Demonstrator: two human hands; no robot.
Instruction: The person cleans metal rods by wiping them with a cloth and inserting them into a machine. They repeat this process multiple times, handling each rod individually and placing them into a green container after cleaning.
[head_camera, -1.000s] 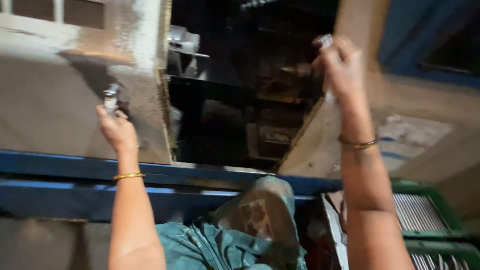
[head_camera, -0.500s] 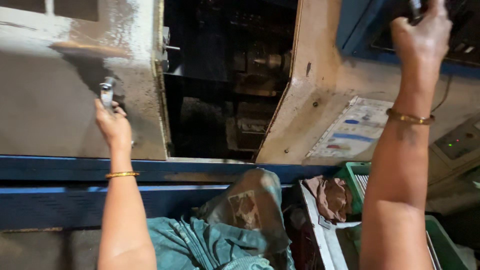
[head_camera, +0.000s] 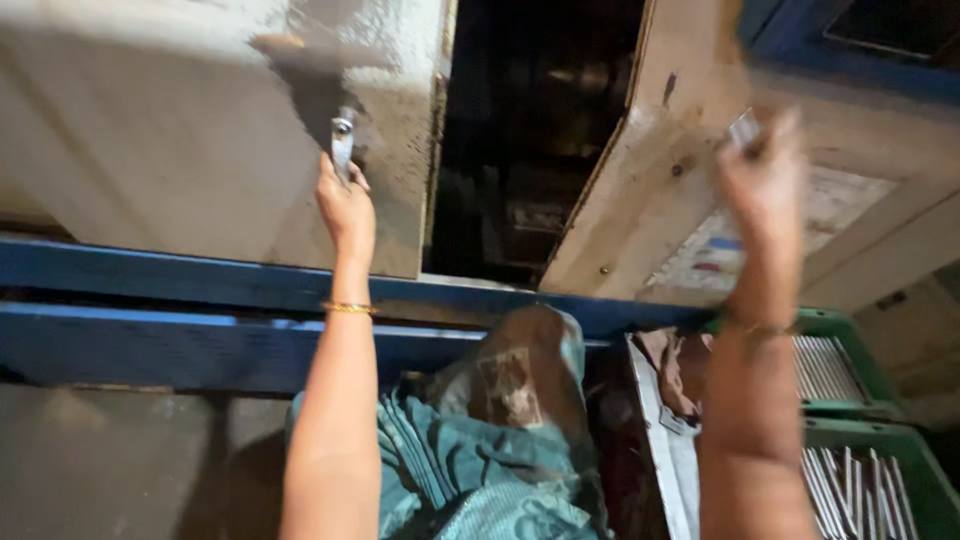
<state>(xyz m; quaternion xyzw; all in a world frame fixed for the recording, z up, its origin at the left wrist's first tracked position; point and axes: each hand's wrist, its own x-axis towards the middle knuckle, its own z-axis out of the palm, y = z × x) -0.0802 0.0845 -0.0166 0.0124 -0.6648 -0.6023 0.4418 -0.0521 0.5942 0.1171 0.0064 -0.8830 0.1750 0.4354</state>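
Two hands up: left (head_camera: 345, 205) clenched on metal handle (head_camera: 342, 140), right (head_camera: 765, 180) pinching sm. metal piece (head_camera: 745, 128) (blurred).

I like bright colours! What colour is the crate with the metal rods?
Green, seen in the head view: the crate at lower right.

Right hand (head_camera: 765, 180) motion-blurred; the small object in its fingers cannot be identified. Machine interior (head_camera: 530, 130) lost in darkness. Both forearms cut off by lower edge. Green crate (head_camera: 905, 440) cropped at right.
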